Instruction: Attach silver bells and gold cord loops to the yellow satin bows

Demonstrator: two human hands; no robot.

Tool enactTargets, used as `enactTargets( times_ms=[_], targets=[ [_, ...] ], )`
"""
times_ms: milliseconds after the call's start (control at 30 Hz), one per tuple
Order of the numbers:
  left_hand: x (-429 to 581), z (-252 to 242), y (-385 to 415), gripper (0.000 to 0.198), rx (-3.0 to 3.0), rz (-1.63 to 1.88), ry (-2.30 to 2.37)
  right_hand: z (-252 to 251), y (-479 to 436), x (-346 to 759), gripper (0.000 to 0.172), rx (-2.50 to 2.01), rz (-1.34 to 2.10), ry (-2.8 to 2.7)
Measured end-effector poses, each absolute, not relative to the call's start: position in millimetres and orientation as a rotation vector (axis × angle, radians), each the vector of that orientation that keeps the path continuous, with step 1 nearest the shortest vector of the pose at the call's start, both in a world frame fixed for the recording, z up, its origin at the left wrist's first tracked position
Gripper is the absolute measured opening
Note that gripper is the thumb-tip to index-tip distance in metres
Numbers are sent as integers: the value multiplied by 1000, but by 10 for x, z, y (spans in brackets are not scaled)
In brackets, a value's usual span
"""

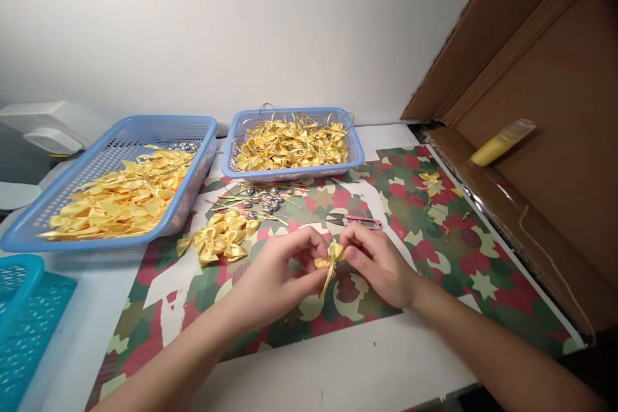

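Observation:
Between my hands, above the patterned paper, is a yellow ribbon bow (337, 250) with a gold cord (329, 275) hanging from it. My left hand (294, 267) is closed on the bow's left side, thumb and fingers pinching it near the cord. On the other side, my right hand (376, 261) pinches the bow's right loop with thumb and forefinger. Just beyond the hands lie pink-handled thread snips (362, 219). To the left is a pile of yellow bows (219, 238), and behind it several silver bells (270, 199) lie among gold cords.
A blue basket (294, 175) at the back holds bows with cords. Another blue basket (111, 246), at left, holds yellow bows and bells. Teal baskets (43, 322) stand at the near left. A cardboard panel (541, 71) bounds the right, with a yellow-filled tube (502, 143) against it.

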State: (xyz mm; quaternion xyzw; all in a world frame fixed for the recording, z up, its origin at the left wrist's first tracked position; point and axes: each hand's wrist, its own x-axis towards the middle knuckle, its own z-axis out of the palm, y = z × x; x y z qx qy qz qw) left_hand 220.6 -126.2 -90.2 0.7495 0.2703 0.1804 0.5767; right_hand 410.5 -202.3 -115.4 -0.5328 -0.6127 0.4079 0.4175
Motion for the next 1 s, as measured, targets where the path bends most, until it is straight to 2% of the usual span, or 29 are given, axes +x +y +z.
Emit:
enactTargets(
  times_ms=[133, 400, 467, 533, 633, 800, 1000],
  targets=[
    [2243, -878, -1278, 8, 1894, 371, 614, -1185, -2026, 4077, 33, -1333, 1089, -1563],
    [2221, -917, -1270, 14, 1717, 381, 656, -1216, -1998, 4064, 29, -1341, 704, -1675],
    [2219, -950, -1274, 11, 1583, 385, 670, -1236, -1937, 4170, 22, -1430, 579, -1722],
    [2226, -988, -1279, 10, 1451, 392, 684, -1262, -1872, 4299, 4, -1612, 379, -1785],
    [2248, -1036, -1287, 14, 1318, 406, 695, -1310, -1805, 4434, 22, -1902, 188, -1846],
    [2260, -1063, -1293, 24, 1254, 422, 706, -1355, -1801, 4416, 16, -2046, 235, -1878],
    [2243, -1055, -1279, 36, 1253, 524, 714, -1247, -1886, 4428, 8, -1777, 474, -1722]
  ],
)
